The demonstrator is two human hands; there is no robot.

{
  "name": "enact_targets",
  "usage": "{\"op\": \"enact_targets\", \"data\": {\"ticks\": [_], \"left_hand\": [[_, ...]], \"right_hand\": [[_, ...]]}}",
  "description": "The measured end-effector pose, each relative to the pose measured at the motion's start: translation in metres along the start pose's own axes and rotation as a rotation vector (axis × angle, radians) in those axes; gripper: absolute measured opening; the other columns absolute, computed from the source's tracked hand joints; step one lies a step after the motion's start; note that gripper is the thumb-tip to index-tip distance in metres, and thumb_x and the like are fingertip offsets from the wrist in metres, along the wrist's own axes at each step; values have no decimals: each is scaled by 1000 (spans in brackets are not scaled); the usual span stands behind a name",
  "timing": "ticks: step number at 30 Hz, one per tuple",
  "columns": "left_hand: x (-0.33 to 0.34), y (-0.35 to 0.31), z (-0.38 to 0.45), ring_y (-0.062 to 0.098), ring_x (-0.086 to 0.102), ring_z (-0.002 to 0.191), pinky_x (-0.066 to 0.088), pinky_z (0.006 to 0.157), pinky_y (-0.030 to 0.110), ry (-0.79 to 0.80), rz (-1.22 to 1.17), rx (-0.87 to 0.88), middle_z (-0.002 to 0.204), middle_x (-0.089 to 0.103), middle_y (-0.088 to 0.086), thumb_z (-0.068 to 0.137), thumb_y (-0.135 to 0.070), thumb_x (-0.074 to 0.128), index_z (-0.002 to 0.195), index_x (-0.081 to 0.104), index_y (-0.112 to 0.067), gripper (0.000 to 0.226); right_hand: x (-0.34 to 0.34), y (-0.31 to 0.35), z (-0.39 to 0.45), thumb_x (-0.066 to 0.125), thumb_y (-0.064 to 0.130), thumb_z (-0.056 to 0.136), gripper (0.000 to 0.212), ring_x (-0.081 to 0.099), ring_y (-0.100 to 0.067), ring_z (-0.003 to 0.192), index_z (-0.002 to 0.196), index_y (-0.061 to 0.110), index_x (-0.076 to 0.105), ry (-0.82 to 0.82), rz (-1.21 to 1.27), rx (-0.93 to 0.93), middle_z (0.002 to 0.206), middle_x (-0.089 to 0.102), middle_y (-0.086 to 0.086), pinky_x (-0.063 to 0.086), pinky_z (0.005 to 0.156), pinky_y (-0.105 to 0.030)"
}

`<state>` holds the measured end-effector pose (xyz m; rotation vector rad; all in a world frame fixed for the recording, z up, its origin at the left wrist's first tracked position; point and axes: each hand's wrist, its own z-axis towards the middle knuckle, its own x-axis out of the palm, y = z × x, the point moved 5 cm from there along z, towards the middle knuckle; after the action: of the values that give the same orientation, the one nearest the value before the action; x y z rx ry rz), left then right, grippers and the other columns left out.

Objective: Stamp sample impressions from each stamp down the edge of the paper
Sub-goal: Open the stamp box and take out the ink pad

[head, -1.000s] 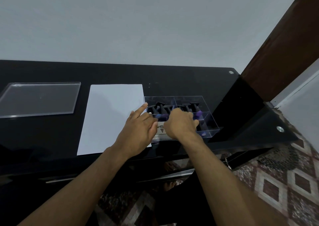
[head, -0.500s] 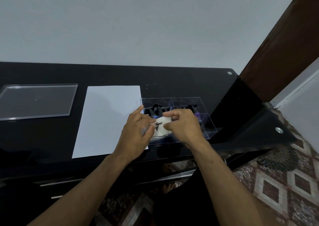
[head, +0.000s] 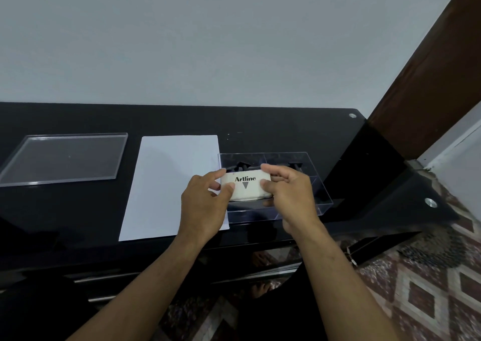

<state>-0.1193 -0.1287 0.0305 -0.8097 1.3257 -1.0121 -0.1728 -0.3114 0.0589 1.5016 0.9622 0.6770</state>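
Two hands hold one white ink pad case point(head: 246, 186) between them, lifted above the near-left part of the clear box point(head: 321, 200). Left hand point(head: 205, 205) pinches the case's left end, thumb on the near face, fingers curled over the far edge. Right hand point(head: 289, 197) pinches the right end the same way, thumb near, fingers on top. Case lid faces the camera, printed "Artline" with a grey triangle pointing down under it. Cannot tell if the lid is cracked open.

Clear box sits on the black desk point(head: 260, 130) at about 3 o'clock from the paper point(head: 166, 184), touching or just overlapping its right edge. Dividers split the box into compartments; dark stamps point(head: 240, 166) with handles stand in the far ones at 12 o'clock from the case, partly hidden by fingers. Count of stamps unclear.

White paper lies flat, portrait, blank as far as visible, left hand covering its near-right corner. Clear lid point(head: 65, 158) lies flat at 9 o'clock from the paper, well apart. Grey wall behind the desk, brown door frame point(head: 426, 88) at 2 o'clock, patterned floor point(head: 429, 288) at 5 o'clock.
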Motion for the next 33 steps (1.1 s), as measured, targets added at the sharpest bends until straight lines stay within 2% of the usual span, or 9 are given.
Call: {"op": "enact_targets", "data": {"ticks": [3,7,12,17,20,25,27,31,33], "left_hand": [[-6,5,3,14,69,85,61,76,27,-12,-112,-85,106,69,-4,95,-32,69,133,63,-30,39],[-21,13,4,19,71,79,62,65,27,-53,-268,-175,106,72,0,93,-24,72,133,66,-19,40],[-54,27,8,18,71,75,62,67,30,-127,-334,-220,103,76,-3,91,-22,74,126,71,-15,35],[-100,45,10,14,72,73,59,62,26,-206,-351,-234,100,77,-4,90,-19,76,119,73,-12,30],[-129,60,8,11,72,74,58,62,25,-261,-343,-226,99,77,-4,90,-19,76,117,74,-15,27],[-181,86,2,10,71,96,62,80,37,-307,-196,-144,113,67,-10,88,-24,77,119,74,-25,31],[-203,92,-3,3,69,95,59,86,33,-351,-88,-98,110,67,-14,87,-26,78,119,73,-26,33],[-237,106,-9,-7,64,96,47,81,5,-363,67,-70,112,69,-15,82,-26,82,119,72,-24,38],[-252,120,-9,-5,64,100,47,84,6,-348,91,-85,115,69,-14,78,-24,86,118,72,-23,43]], "right_hand": [[9,-2,-1,70,1,87,39,72,-19,85,119,24,67,5,33,19,96,72,-1,60,63,-33],[25,0,-4,72,3,86,42,72,-16,87,126,12,63,42,29,4,100,72,3,60,62,-31],[54,4,-11,86,12,74,57,72,-18,79,125,20,63,203,-107,-61,113,68,0,60,62,-30],[100,9,-24,88,1,68,82,70,-14,85,139,22,52,374,-200,-120,109,59,15,62,68,-40],[132,6,-27,89,3,66,81,69,-9,74,137,25,55,396,-244,-119,96,64,9,61,67,-46],[188,8,-38,88,5,69,73,66,-1,77,133,24,58,477,-265,-162,103,64,8,61,68,-29],[212,8,-44,88,7,69,71,65,1,80,131,25,60,499,-285,-205,110,61,12,59,68,-23],[253,3,-51,89,13,69,66,64,-1,85,127,26,61,519,-352,-276,116,56,17,55,71,-13],[272,0,-53,89,15,69,64,63,0,88,125,25,61,538,-378,-298,115,57,16,50,71,-7]]}}
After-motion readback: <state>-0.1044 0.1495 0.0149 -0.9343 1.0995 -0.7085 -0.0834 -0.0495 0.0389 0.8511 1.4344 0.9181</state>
